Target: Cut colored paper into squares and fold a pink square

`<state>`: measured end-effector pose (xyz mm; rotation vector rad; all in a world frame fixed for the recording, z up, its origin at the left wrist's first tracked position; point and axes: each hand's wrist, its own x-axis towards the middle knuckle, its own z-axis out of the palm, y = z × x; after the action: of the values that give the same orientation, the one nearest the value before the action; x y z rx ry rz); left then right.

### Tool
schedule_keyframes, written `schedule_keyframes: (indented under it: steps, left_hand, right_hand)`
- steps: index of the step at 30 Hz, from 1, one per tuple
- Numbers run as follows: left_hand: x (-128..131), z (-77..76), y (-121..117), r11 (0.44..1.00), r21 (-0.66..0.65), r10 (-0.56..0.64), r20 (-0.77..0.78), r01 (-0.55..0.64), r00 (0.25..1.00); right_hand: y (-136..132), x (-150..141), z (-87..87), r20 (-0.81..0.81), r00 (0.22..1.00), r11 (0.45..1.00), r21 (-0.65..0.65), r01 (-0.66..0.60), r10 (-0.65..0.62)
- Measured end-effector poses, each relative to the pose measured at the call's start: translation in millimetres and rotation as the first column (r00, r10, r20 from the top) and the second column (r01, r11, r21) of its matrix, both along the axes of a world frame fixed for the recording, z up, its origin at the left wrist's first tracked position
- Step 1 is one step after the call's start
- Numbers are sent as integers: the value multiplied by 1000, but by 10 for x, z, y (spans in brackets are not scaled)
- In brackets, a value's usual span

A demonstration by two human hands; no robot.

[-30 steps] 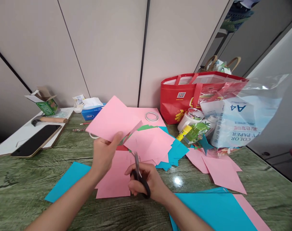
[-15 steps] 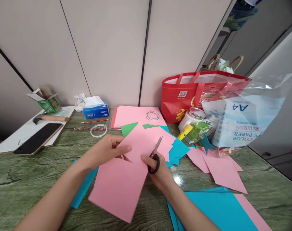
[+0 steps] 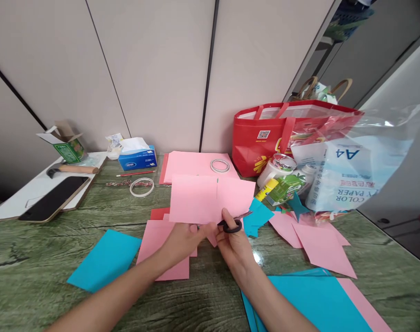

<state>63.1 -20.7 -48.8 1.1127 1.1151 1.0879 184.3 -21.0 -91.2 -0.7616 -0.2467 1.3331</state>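
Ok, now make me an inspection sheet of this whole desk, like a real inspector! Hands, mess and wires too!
Surface: green wood-patterned table, with a bright reflection.
Job's things: held-up pink paper; black-handled scissors.
Clutter: phone and hammer at the left; tissue box; yellow tube; loose blue sheet.
Left hand: gripping the pink paper's lower edge.
Right hand: holding the scissors near that edge, blades pointing right.
Cables: none clearly seen; a thin line beside the phone is too small to tell.
Surroundings: pale panels behind; red bag at the back right.
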Motion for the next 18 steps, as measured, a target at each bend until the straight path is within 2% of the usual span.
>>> schedule_keyframes:
  steps: [3, 6, 8, 11, 13, 18]
  left_hand:
    - [23, -27, 74, 992, -9, 124, 78, -124, 989]
    - [-47, 62, 188, 984, -24, 175, 260, -175, 950]
    - [-106, 140, 244, 987, 11, 146, 360, -160, 922]
    - [-158, 213, 267, 984, 70, 117, 424, -161, 898]
    - [-155, 226, 247, 981, 81, 127, 422, -177, 898]
    - [-113, 156, 171, 985, 45, 141, 330, -165, 933]
  right_hand:
    - [-52, -31, 67, 102, 995, 999, 52, -1, -5]
    - [-117, -68, 100, 249, 961, 986, 79, -146, 122]
    - [-166, -96, 99, 371, 884, 929, 121, -350, 284]
    - [-233, -130, 82, 478, 725, 768, 149, -623, 495]
    - [-261, -140, 72, 495, 673, 709, 149, -689, 550]
    - [-277, -136, 73, 542, 621, 674, 130, -727, 566]
